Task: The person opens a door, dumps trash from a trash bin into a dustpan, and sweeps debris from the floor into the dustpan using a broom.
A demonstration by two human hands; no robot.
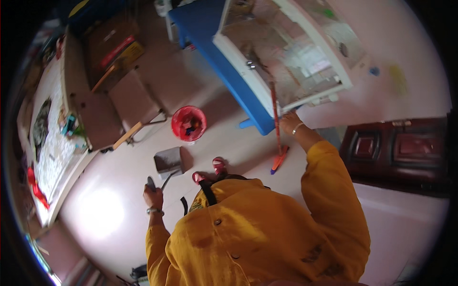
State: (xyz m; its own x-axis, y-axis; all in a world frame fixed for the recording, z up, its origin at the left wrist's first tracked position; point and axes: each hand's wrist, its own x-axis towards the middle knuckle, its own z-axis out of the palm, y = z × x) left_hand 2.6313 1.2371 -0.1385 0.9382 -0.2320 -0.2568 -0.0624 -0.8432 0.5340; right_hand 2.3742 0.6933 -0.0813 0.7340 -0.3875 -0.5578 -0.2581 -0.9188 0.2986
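Observation:
Low on the left, my left hand (152,196) is closed around the upright handle of a grey dustpan (168,161), whose pan rests on the floor ahead of my feet. My right hand (289,122) reaches forward on the right, its fingers curled at the red handle of a broom (277,135). The broom's orange head, with purple at one end, is at the floor; the handle slants away in front of a white-framed glass cabinet (286,55). The fingertips are partly hidden.
The cabinet stands on a low blue table (229,78). A red bucket (189,123) with things inside is on the floor ahead. A brown chair (131,100) and a cluttered table (52,133) are at the left. A dark red panelled door (396,157) is at the right.

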